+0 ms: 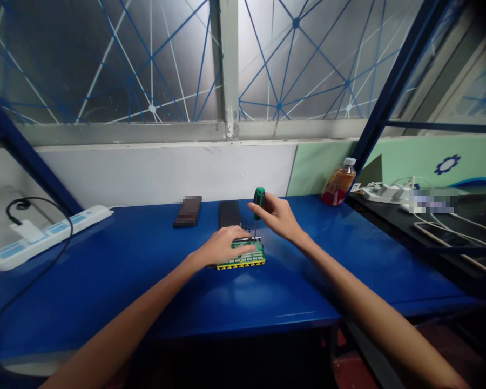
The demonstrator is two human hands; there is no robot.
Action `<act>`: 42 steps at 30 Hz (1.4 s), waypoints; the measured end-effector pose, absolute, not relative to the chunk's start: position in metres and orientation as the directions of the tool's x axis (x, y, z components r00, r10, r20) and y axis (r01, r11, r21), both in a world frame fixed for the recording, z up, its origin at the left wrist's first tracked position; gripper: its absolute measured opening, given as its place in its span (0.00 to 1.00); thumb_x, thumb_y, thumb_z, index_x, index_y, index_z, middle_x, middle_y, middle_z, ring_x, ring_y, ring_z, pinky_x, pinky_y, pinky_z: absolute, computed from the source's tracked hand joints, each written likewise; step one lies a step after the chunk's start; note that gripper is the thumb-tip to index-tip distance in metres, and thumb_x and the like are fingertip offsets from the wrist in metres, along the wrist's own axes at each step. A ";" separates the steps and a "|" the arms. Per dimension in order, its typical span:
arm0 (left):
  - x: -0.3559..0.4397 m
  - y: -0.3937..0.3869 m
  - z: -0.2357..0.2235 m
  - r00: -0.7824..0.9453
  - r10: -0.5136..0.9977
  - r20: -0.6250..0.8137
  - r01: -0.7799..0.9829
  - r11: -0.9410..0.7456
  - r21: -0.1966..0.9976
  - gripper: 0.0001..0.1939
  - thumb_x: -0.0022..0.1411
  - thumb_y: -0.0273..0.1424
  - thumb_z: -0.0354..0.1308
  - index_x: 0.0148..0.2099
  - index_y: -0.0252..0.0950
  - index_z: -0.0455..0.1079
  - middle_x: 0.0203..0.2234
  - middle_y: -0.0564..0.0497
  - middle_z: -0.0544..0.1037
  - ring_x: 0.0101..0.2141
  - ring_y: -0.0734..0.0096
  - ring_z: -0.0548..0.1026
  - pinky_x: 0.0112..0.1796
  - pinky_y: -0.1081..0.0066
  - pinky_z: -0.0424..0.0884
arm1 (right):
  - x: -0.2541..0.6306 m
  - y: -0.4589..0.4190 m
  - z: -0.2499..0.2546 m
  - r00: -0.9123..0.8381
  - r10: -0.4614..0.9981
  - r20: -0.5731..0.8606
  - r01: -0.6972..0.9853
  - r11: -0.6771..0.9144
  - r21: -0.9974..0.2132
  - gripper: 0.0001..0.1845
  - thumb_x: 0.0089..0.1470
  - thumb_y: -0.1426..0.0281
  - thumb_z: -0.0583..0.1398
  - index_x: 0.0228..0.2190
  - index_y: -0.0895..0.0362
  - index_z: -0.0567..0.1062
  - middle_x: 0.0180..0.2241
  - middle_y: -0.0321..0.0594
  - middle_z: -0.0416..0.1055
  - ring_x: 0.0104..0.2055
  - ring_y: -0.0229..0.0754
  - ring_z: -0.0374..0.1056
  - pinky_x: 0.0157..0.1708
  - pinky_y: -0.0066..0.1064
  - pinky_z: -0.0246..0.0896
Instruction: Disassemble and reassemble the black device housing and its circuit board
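A green circuit board [247, 258] with a yellow strip along its near edge lies on the blue table. My left hand [224, 246] rests over its left part, the fingers stretched across the board and holding it down. In my right hand [281, 216] is a screwdriver [260, 197] with a green and black handle, gripped between thumb and fingers. It stands nearly upright, and its thin shaft reaches down to the far right part of the board. Whether the tip sits in a screw is too small to tell. Several small dark bits lie just behind the board.
Behind the board lie a black flat case [229, 213] and a dark phone-like slab [188, 212]. A white power strip [52, 237] with a black cable is at the left. A drink bottle [339, 182] stands at the back right, beside a black surface [437, 221] with white cables.
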State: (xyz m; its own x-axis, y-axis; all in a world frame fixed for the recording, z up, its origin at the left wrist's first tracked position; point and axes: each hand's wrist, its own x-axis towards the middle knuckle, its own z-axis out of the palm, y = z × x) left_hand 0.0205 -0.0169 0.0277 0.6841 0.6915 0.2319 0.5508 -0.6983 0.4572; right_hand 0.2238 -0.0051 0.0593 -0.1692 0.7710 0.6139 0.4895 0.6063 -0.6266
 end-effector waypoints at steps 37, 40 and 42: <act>0.024 -0.016 0.013 0.715 0.629 0.305 0.539 -0.774 0.332 0.16 0.68 0.31 0.50 0.54 0.39 0.71 0.46 0.45 0.76 0.46 0.60 0.73 0.47 0.60 0.69 | 0.221 -0.008 0.058 -0.207 0.744 0.636 0.528 0.632 -0.567 0.23 0.56 0.53 0.58 0.23 0.54 0.57 0.17 0.29 0.56 0.21 0.33 0.51 0.22 0.29 0.46; 0.023 -0.015 0.012 0.718 0.626 0.304 0.544 -0.777 0.317 0.16 0.68 0.32 0.50 0.55 0.39 0.71 0.47 0.44 0.76 0.47 0.58 0.73 0.48 0.58 0.68 | 0.221 -0.009 0.059 -0.227 0.758 0.611 0.524 0.624 -0.580 0.23 0.56 0.52 0.58 0.23 0.54 0.58 0.17 0.30 0.57 0.22 0.34 0.52 0.22 0.29 0.48; 0.022 -0.014 0.011 0.722 0.620 0.309 0.537 -0.782 0.316 0.16 0.68 0.32 0.50 0.55 0.39 0.71 0.47 0.44 0.75 0.48 0.59 0.72 0.48 0.58 0.68 | 0.222 -0.009 0.060 -0.229 0.761 0.607 0.529 0.621 -0.579 0.23 0.55 0.51 0.58 0.23 0.53 0.57 0.17 0.30 0.57 0.21 0.34 0.52 0.22 0.30 0.48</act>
State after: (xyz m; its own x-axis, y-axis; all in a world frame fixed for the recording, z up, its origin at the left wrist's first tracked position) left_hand 0.0224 -0.0143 0.0110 0.7216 0.6196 0.3089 0.5366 -0.7824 0.3160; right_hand 0.2215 -0.0094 0.0600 -0.2287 0.7611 0.6070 0.5293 0.6205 -0.5786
